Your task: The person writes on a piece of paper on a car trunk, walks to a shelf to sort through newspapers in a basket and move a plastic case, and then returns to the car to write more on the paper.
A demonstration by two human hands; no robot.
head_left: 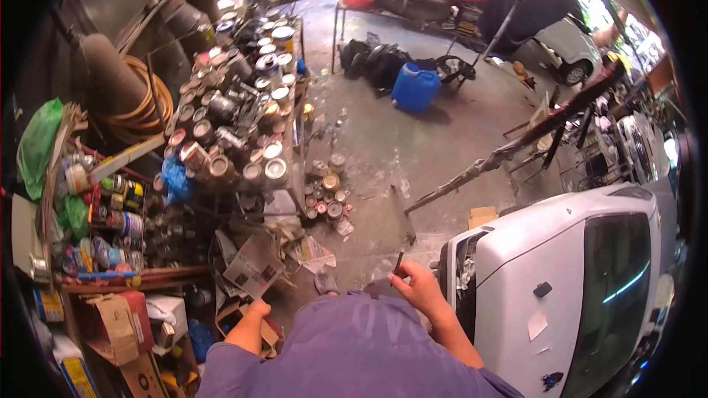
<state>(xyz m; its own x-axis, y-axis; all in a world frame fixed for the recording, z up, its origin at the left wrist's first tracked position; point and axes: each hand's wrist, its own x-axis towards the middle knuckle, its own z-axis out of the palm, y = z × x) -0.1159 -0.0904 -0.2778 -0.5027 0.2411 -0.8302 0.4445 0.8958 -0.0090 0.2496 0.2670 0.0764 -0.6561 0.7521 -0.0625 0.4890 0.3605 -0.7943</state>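
My right hand (414,284) is closed around a thin dark stick-like tool (400,260), which points up and away from me. A flat grey piece (381,289) shows just left of that hand, partly behind my shirt. My left hand (258,309) is low on the other side, right at the lower edge of a printed newspaper sheet (254,265). Its fingers are too small and hidden to make out, so I cannot tell what it grips. More crumpled paper (312,253) lies just beyond.
A bench crowded with paint cans (275,169) stands ahead left, with more cans (332,182) on the floor beside it. Cluttered shelves (136,278) line my left. A silver car (531,273) is close on my right. A blue jerrycan (415,88) and a slanting pole (479,167) stand ahead.
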